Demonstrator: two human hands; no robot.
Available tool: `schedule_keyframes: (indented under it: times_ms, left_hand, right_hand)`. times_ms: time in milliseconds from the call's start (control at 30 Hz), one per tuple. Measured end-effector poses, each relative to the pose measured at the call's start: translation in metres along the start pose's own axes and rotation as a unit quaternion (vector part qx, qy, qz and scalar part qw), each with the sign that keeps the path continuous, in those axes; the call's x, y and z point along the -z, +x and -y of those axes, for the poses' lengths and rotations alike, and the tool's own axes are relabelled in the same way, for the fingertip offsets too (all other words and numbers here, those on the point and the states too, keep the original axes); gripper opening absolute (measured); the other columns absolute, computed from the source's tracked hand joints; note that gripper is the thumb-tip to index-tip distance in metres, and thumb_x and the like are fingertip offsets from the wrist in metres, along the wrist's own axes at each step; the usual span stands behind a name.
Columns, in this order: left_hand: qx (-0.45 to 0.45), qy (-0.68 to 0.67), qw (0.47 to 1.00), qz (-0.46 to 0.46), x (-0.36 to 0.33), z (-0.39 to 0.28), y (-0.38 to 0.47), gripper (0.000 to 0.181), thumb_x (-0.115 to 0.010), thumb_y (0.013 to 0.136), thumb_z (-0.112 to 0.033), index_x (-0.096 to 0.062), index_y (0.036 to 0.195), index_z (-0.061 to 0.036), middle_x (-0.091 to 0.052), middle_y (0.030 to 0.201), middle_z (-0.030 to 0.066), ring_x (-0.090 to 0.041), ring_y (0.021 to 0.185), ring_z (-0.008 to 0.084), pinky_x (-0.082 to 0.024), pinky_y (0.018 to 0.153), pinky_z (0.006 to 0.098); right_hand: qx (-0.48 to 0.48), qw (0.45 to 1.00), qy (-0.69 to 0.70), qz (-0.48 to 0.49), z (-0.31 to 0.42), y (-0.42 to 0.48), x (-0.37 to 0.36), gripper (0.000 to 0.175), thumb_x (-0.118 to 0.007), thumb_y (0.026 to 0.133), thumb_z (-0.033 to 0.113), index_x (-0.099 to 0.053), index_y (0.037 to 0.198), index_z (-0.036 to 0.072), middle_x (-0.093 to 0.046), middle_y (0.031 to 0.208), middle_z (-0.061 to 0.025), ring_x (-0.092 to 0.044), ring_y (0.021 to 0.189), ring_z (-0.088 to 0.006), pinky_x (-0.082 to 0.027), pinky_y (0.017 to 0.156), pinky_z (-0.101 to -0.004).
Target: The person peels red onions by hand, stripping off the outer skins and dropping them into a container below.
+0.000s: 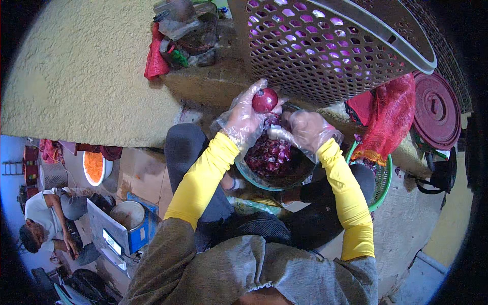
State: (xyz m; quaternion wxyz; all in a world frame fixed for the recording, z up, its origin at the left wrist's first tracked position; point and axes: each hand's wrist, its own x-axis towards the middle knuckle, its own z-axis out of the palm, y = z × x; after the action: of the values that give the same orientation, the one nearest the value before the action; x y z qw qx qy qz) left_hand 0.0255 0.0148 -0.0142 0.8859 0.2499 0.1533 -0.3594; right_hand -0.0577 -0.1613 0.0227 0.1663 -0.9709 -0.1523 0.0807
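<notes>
My left hand (pixel 244 116), in a clear plastic glove, holds a round red onion (pixel 265 100) between its fingers. Close by on the right, my gloved right hand (pixel 307 127) is curled over the basin, its thumb side toward the onion. Whether something small sits inside those right fingers is hidden by the glove and the angle. Below both hands, between my knees, stands a round basin (pixel 257 184) with a heap of dark red onion skins (pixel 270 154) in it.
A large perforated plastic basket (pixel 305 53) of purple onions rises just ahead. To the right are a red mesh sack (pixel 392 110), a green basket (pixel 382 187) and a maroon lid (pixel 436 110). At left, a person (pixel 57 217) sits near a blue-framed machine (pixel 139 234) and a basin of orange shreds (pixel 94 167).
</notes>
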Motion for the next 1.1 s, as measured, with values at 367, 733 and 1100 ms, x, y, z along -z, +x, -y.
schedule_keyframes:
  times_ms: [367, 733, 1100]
  left_hand:
    - [-0.069, 0.002, 0.998, -0.008, -0.009, 0.018, 0.001, 0.027, -0.063, 0.094, -0.021, -0.059, 0.112, -0.0023, -0.066, 0.111, 0.0179, -0.066, 0.102, 0.0333, -0.056, 0.093, 0.0512]
    - [-0.196, 0.081, 0.977, 0.004, 0.011, 0.028, 0.019, 0.025, -0.062, 0.095, -0.019, -0.061, 0.112, -0.0010, -0.067, 0.108, 0.0158, -0.066, 0.099, 0.0291, -0.056, 0.092, 0.0459]
    - [-0.355, 0.200, 0.913, 0.005, 0.013, 0.037, 0.023, 0.019, -0.063, 0.094, -0.018, -0.062, 0.109, -0.0057, -0.064, 0.109, 0.0115, -0.062, 0.102, 0.0246, -0.053, 0.095, 0.0426]
  right_hand:
    - [-0.059, 0.978, 0.123, -0.160, 0.012, 0.005, 0.016, 0.058, -0.071, 0.079, 0.064, -0.071, 0.101, 0.010, -0.070, 0.078, -0.0169, -0.069, 0.074, -0.0372, -0.055, 0.067, -0.0453]
    - [-0.077, 0.975, 0.108, -0.178, 0.019, 0.013, 0.019, 0.057, -0.073, 0.080, 0.060, -0.069, 0.098, 0.007, -0.070, 0.080, -0.0182, -0.069, 0.074, -0.0375, -0.054, 0.068, -0.0449]
    - [-0.101, 0.971, 0.142, -0.163, 0.018, 0.011, 0.019, 0.053, -0.068, 0.085, 0.059, -0.070, 0.102, 0.009, -0.072, 0.084, -0.0183, -0.069, 0.080, -0.0391, -0.055, 0.070, -0.0447]
